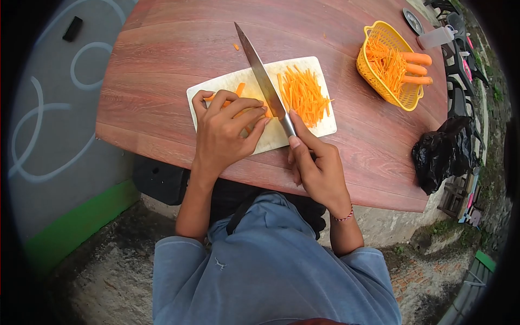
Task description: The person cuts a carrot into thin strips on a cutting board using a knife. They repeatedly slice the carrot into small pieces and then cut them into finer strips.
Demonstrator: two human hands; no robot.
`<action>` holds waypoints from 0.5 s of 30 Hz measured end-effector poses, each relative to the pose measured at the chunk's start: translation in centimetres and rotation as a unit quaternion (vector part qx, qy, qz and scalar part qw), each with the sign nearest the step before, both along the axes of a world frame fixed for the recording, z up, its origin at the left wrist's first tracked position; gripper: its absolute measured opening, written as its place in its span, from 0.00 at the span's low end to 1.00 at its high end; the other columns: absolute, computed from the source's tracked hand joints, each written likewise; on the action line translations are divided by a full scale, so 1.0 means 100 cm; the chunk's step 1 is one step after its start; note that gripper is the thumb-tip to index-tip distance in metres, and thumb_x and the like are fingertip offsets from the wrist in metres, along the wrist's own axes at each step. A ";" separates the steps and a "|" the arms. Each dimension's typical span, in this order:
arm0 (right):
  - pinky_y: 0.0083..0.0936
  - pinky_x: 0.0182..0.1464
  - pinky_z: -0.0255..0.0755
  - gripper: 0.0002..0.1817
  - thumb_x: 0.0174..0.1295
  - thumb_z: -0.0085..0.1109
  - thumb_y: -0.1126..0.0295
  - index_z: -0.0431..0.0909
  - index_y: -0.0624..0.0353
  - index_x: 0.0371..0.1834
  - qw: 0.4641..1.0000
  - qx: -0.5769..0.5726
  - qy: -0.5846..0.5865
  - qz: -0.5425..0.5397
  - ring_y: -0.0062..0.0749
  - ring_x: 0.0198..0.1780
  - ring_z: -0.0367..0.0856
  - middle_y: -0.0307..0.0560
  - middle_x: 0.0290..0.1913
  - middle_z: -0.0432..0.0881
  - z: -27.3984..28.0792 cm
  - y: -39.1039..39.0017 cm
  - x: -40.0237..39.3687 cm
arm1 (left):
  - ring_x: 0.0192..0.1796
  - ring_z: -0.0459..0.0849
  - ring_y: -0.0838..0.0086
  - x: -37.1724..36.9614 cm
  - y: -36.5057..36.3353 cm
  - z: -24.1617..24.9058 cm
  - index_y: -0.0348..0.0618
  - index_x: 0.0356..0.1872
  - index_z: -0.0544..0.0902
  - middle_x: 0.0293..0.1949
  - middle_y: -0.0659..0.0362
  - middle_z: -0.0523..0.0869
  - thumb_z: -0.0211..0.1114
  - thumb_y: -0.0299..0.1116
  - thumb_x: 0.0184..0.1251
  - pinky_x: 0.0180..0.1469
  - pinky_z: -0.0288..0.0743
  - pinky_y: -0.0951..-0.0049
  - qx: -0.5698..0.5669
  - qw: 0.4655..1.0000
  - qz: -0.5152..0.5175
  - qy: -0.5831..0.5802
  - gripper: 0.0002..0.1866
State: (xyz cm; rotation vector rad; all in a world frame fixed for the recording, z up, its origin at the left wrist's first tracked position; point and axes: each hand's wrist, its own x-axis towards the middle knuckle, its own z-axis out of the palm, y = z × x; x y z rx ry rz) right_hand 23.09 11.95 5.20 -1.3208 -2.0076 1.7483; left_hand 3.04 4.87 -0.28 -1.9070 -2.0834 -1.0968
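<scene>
My right hand point(319, 165) is wrapped round the handle of a large kitchen knife point(263, 76); its blade points up and to the left across a white cutting board point(260, 145). On the board's left part, my left hand point(226, 125) has its fingers curled down on a piece of carrot point(267, 112), close beside the blade. The fingers partly hide that carrot. Another orange strip point(240, 89) sticks out behind the knuckles. Right of the blade lies a heap of thin carrot sticks point(304, 97).
A yellow plastic basket point(374, 84) holds shredded carrot and three whole carrots point(416, 70) at the right of the wooden table point(173, 49). A squeeze bottle point(435, 37) and a metal plate point(413, 21) stand beyond it. A black plastic bag point(441, 154) hangs at the right edge.
</scene>
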 end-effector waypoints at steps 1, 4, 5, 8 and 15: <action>0.34 0.44 0.80 0.25 0.81 0.58 0.71 0.74 0.63 0.79 1.000 0.005 0.004 -0.001 0.37 0.36 0.90 0.70 0.35 0.86 0.001 -0.002 0.004 | 0.46 0.86 0.73 0.000 0.000 -0.001 0.50 0.38 0.96 0.43 0.70 0.95 0.82 0.37 0.61 0.63 0.62 0.49 -0.002 1.000 0.001 -0.001 0.07; 0.33 0.47 0.80 0.25 0.81 0.58 0.71 0.74 0.64 0.79 0.999 0.041 0.026 0.003 0.37 0.40 0.91 0.71 0.40 0.87 0.001 -0.010 0.010 | 0.47 0.85 0.73 0.000 0.000 -0.001 0.50 0.38 0.96 0.44 0.70 0.94 0.81 0.38 0.61 0.63 0.62 0.49 0.002 1.000 0.001 0.005 0.08; 0.33 0.49 0.81 0.25 0.80 0.59 0.71 0.75 0.64 0.78 0.996 0.074 0.043 0.008 0.40 0.42 0.92 0.72 0.43 0.88 0.002 -0.012 0.011 | 0.47 0.85 0.72 0.000 0.000 0.000 0.50 0.38 0.96 0.44 0.70 0.94 0.81 0.38 0.61 0.63 0.62 0.49 0.002 1.000 -0.001 0.004 0.08; 0.35 0.51 0.81 0.25 0.80 0.59 0.72 0.75 0.65 0.78 0.993 0.112 0.034 0.018 0.50 0.44 0.92 0.72 0.47 0.88 0.002 -0.017 0.010 | 0.47 0.85 0.72 -0.001 0.000 -0.001 0.50 0.38 0.96 0.44 0.70 0.94 0.81 0.38 0.61 0.63 0.62 0.49 0.002 1.000 -0.002 0.005 0.08; 0.41 0.49 0.82 0.28 0.78 0.60 0.75 0.73 0.66 0.79 0.977 0.204 0.002 0.055 0.60 0.41 0.90 0.67 0.42 0.88 0.011 -0.035 0.010 | 0.47 0.86 0.71 -0.001 0.000 0.001 0.51 0.38 0.96 0.44 0.70 0.94 0.82 0.32 0.58 0.65 0.62 0.54 0.000 1.000 -0.005 -0.002 0.07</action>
